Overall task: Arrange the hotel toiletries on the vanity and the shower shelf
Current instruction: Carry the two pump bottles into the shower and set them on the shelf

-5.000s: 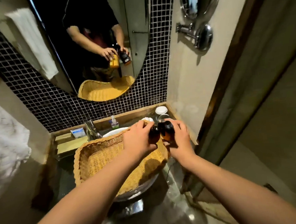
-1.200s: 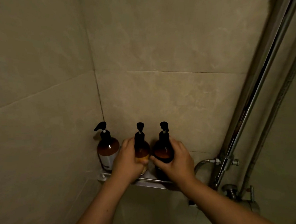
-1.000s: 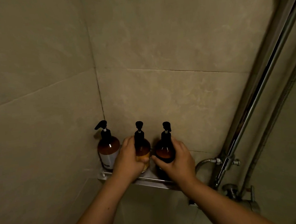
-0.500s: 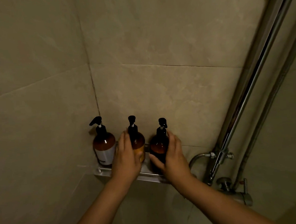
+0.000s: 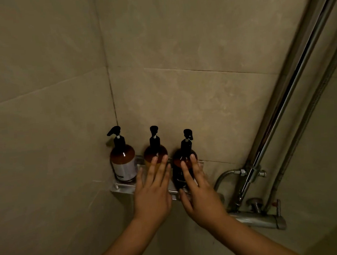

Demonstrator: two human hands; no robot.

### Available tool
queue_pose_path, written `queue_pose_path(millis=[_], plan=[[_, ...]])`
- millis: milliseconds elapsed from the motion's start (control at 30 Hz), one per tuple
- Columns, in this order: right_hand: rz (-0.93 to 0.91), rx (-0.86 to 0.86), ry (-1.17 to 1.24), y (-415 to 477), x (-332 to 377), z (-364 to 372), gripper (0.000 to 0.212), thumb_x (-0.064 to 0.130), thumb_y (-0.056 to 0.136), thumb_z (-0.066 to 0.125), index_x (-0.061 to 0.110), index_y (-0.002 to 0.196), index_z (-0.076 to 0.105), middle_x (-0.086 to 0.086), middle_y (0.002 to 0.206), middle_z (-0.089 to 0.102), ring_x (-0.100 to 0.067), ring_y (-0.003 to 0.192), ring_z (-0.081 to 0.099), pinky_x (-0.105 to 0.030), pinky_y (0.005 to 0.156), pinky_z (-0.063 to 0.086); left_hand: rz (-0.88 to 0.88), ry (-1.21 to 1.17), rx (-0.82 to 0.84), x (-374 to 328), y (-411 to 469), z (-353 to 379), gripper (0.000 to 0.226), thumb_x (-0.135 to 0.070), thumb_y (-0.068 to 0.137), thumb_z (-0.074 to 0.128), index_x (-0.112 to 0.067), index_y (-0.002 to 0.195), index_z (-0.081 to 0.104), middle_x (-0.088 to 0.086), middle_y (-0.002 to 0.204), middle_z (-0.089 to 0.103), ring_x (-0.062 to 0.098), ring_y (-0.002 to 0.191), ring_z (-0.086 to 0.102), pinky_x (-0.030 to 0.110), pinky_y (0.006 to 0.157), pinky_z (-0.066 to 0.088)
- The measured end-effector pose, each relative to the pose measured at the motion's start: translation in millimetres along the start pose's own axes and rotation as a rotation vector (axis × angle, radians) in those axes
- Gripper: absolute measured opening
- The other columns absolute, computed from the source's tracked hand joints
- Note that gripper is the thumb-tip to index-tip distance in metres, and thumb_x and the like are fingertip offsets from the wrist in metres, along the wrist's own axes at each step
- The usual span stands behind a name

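Three amber pump bottles with black pumps stand upright in a row on a metal corner shower shelf (image 5: 122, 186). The left bottle (image 5: 123, 161) has a white label. In front of the middle bottle (image 5: 155, 150) my left hand (image 5: 152, 191) is spread flat with its fingers apart. My right hand (image 5: 199, 192) is likewise spread in front of the right bottle (image 5: 185, 156). Neither hand wraps a bottle; the lower parts of the middle and right bottles are hidden behind my fingers.
Beige tiled walls meet in a corner behind the shelf. A chrome shower riser pipe (image 5: 291, 92) runs diagonally on the right, with a hose (image 5: 224, 176) and a mixer valve (image 5: 260, 219) just right of the shelf.
I carried two bottles from the vanity to the shower shelf. Both hands gripped the middle and right bottles a second ago; now they have let go and drawn back with fingers spread.
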State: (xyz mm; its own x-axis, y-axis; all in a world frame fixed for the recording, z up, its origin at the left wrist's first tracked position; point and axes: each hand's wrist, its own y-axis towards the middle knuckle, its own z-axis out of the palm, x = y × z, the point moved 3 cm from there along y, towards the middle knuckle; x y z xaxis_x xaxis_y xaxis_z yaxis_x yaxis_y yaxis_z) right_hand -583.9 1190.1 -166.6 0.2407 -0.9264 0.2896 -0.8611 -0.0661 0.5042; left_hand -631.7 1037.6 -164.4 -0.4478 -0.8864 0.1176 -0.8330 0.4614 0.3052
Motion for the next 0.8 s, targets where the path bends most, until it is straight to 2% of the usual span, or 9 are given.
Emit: queue_pose_path(millis=[100, 167, 267, 433, 667, 800], plan=[[0.014, 0.024, 0.043, 1, 7, 3, 0.088, 0.036, 0.097, 0.055, 0.033, 0.159, -0.008, 0.003, 0.166, -0.021, -0.029, 0.154, -0.002, -0.046, 0.099, 0.053, -0.018, 0.049, 0.010, 5, -1, 0, 0.076, -0.047, 0.098, 0.031, -0.019, 0.159, -0.005, 0.003, 0.161, -0.033, 0.026, 0.147, -0.031, 0.056, 0.119, -0.004], [0.012, 0.035, 0.059, 3, 11, 6, 0.089, 0.036, 0.097, 0.055, 0.033, 0.158, -0.010, 0.004, 0.165, -0.023, -0.029, 0.154, -0.001, -0.039, 0.089, 0.058, -0.032, 0.032, 0.017, 8, -2, -1, 0.075, -0.046, 0.099, 0.031, -0.019, 0.158, -0.007, 0.002, 0.161, -0.034, 0.026, 0.148, -0.030, 0.055, 0.119, -0.005], [-0.007, 0.047, 0.079, 7, 15, 8, 0.090, 0.033, 0.098, 0.055, 0.034, 0.158, -0.012, 0.005, 0.164, -0.025, -0.026, 0.154, -0.004, -0.036, 0.092, 0.056, -0.050, 0.009, 0.028, 11, -5, -2, 0.076, -0.046, 0.100, 0.027, -0.020, 0.157, -0.015, 0.001, 0.158, -0.039, 0.026, 0.147, -0.031, 0.055, 0.119, -0.003], [-0.026, 0.051, 0.113, 14, 21, 11, 0.091, 0.030, 0.097, 0.056, 0.035, 0.158, -0.012, 0.006, 0.164, -0.026, -0.028, 0.154, -0.001, -0.040, 0.098, 0.054, -0.049, -0.007, 0.024, 16, -9, -4, 0.077, -0.046, 0.100, 0.025, -0.019, 0.155, -0.021, 0.001, 0.157, -0.042, 0.027, 0.146, -0.034, 0.055, 0.118, -0.006], [-0.046, 0.086, 0.213, 17, 20, 12, 0.096, 0.027, 0.093, 0.061, 0.036, 0.158, -0.008, 0.007, 0.164, -0.025, -0.027, 0.154, -0.010, -0.045, 0.104, 0.050, -0.104, -0.053, -0.010, 23, -9, -5, 0.084, -0.044, 0.099, 0.035, -0.018, 0.155, -0.020, 0.006, 0.162, -0.032, 0.027, 0.151, -0.022, 0.052, 0.121, 0.004], [-0.064, 0.096, 0.230, 19, 23, 11, 0.097, 0.029, 0.091, 0.062, 0.036, 0.159, -0.007, 0.008, 0.164, -0.024, -0.027, 0.154, -0.004, -0.041, 0.096, 0.056, -0.155, -0.063, -0.004, 25, -10, -5, 0.083, -0.044, 0.099, 0.032, -0.017, 0.153, -0.024, 0.006, 0.161, -0.032, 0.026, 0.151, -0.021, 0.052, 0.120, 0.006]])
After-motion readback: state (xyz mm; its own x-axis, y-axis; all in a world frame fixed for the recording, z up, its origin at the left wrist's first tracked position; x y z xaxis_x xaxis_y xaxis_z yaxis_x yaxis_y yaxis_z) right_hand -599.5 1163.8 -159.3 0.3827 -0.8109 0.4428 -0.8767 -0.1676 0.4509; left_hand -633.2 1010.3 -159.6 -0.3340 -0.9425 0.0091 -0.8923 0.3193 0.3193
